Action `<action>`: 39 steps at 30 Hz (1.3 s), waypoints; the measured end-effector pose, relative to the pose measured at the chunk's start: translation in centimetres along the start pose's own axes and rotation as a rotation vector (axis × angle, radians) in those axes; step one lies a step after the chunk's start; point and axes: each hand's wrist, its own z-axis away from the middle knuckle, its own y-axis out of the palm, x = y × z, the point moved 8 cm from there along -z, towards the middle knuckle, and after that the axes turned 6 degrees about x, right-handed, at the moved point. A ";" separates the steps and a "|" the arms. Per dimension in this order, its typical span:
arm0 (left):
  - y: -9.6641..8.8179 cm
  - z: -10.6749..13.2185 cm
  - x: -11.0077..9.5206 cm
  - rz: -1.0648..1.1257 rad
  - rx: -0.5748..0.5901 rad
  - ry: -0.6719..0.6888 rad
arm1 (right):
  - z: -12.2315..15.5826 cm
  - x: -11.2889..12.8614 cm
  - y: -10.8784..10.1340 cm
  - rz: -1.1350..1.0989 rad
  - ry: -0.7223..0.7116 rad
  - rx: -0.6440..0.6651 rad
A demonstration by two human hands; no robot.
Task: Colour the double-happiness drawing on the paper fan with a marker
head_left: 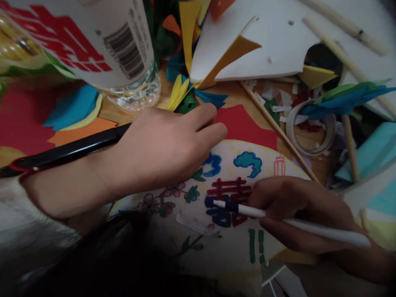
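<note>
My right hand point(297, 214) is shut on a white marker point(324, 230), whose dark tip rests on a painted blue and red double-happiness character point(227, 202). The character is on a round paper fan point(256, 142) with a yellow rim, which also bears painted flowers, blue clouds and a red lantern. My left hand point(161, 148) lies flat and holds nothing, its fingertips on a piece of red paper point(244, 126) by the fan's rim. A black marker point(68, 148) lies against my left wrist, and its far end is hidden under that hand.
A large plastic bottle point(123, 53) with a red-lettered label lies at the top left. Cut coloured paper, white board point(256, 49), wooden sticks point(278, 128) and a tape roll point(309, 128) crowd the wooden table point(232, 95). Dark hair point(108, 255) blocks the bottom of the view.
</note>
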 end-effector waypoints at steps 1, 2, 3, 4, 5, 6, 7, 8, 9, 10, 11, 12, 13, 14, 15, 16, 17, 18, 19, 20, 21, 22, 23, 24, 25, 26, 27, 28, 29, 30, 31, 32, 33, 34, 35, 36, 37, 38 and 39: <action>0.0 0.0 0.0 -0.002 0.003 -0.002 | 0.0 0.0 0.0 0.001 -0.001 -0.001; 0.0 0.0 0.0 -0.004 0.006 -0.006 | 0.1 0.1 0.1 0.010 -0.003 -0.001; 0.0 -0.1 0.0 -0.005 0.010 -0.011 | 0.1 0.1 0.1 0.026 -0.004 0.000; 0.0 -0.1 0.0 -0.004 0.014 -0.015 | 0.2 0.1 0.2 0.043 -0.004 -0.006; 0.0 -0.1 0.0 -0.003 0.017 -0.018 | 0.2 0.1 0.2 0.054 -0.005 -0.009; 0.0 -0.1 0.0 0.000 0.015 -0.017 | 0.1 0.1 0.2 0.061 -0.010 -0.015; 0.0 0.0 0.0 0.002 0.011 -0.015 | 0.1 0.2 0.1 0.069 -0.014 -0.023; -0.1 0.0 -0.1 0.002 0.004 -0.008 | 0.1 0.2 0.1 0.074 -0.026 -0.023; -0.1 0.0 -0.1 -0.002 0.001 -0.001 | 0.0 0.4 0.2 0.075 -0.044 -0.014; -0.1 0.0 -0.2 -0.008 -0.004 0.003 | -0.1 0.5 0.3 0.075 -0.058 0.002; -0.1 0.0 -0.2 -0.015 -0.010 0.004 | -0.1 0.5 0.3 0.076 -0.062 0.010; -0.1 0.0 -0.2 -0.023 -0.007 0.006 | -0.1 0.5 0.2 0.072 -0.059 0.010; 0.0 0.0 -0.2 -0.029 -0.003 0.008 | -0.2 0.4 0.2 0.065 -0.050 0.006; 0.0 0.1 -0.2 -0.031 0.000 0.007 | -0.2 0.3 0.1 0.067 -0.040 -0.003; 0.0 0.1 -0.1 -0.033 0.008 0.003 | -0.1 0.3 0.1 0.073 -0.036 -0.004; 0.0 0.1 -0.1 -0.033 0.009 0.000 | -0.1 0.3 0.2 0.076 -0.040 0.005; 0.0 0.1 -0.1 -0.033 0.013 -0.001 | -0.1 0.3 0.3 0.076 -0.047 0.017; 0.0 0.1 0.0 -0.032 0.011 -0.003 | -0.1 0.2 0.4 0.081 -0.044 0.023; -0.1 0.1 0.0 -0.031 0.007 -0.003 | 0.0 0.2 0.4 0.089 -0.037 0.019; -0.1 0.1 0.0 -0.032 0.010 0.000 | 0.0 0.1 0.4 0.093 -0.031 0.015; 0.0 0.0 0.0 -0.031 0.017 0.004 | 0.0 0.1 0.4 0.094 -0.034 0.014; 0.1 0.0 0.0 -0.029 0.028 0.003 | 0.0 0.2 0.4 0.098 -0.042 0.015; 0.1 -0.1 0.0 -0.028 0.038 -0.001 | 0.0 0.3 0.4 0.100 -0.051 0.020; 0.2 -0.1 0.1 -0.022 0.041 -0.005 | -0.1 0.4 0.4 0.106 -0.056 0.022; 0.2 -0.1 0.1 -0.015 0.043 -0.008 | -0.2 0.4 0.4 0.116 -0.057 0.025; 0.2 -0.2 0.1 -0.008 0.045 -0.010 | -0.3 0.5 0.4 0.131 -0.058 0.026; 0.2 -0.1 0.0 -0.002 0.038 -0.009 | -0.4 0.7 0.4 0.143 -0.064 0.028; 0.1 -0.1 0.0 0.000 0.028 -0.006 | -0.4 0.8 0.5 0.149 -0.073 0.034; 0.1 -0.1 -0.1 -0.002 0.020 -0.002 | -0.5 1.0 0.5 0.151 -0.083 0.043; 0.1 0.0 -0.1 -0.006 0.012 -0.001 | -0.6 1.0 0.5 0.154 -0.085 0.043; 0.1 0.0 -0.1 -0.011 0.002 -0.002 | -0.6 1.0 0.4 0.159 -0.073 0.038; 0.1 0.1 -0.1 -0.012 -0.004 -0.006 | -0.6 0.9 0.4 0.165 -0.058 0.033; 0.1 0.1 -0.1 -0.009 -0.004 -0.012 | -0.6 0.8 0.4 0.168 -0.050 0.037; 0.2 0.1 0.0 -0.003 0.001 -0.018 | -0.5 0.7 0.5 0.164 -0.051 0.047; 0.2 0.1 0.0 0.007 0.005 -0.023 | -0.5 0.7 0.6 0.148 -0.055 0.058; 0.2 0.1 0.1 0.018 0.012 -0.026 | -0.4 0.6 0.6 0.129 -0.055 0.058; 0.2 0.1 0.1 0.027 0.020 -0.027 | -0.3 0.4 0.5 0.116 -0.050 0.048; 0.2 0.1 0.1 0.032 0.026 -0.028 | -0.3 0.3 0.4 0.112 -0.045 0.034; 0.2 0.0 0.1 0.033 0.033 -0.028 | -0.3 0.2 0.3 0.112 -0.041 0.029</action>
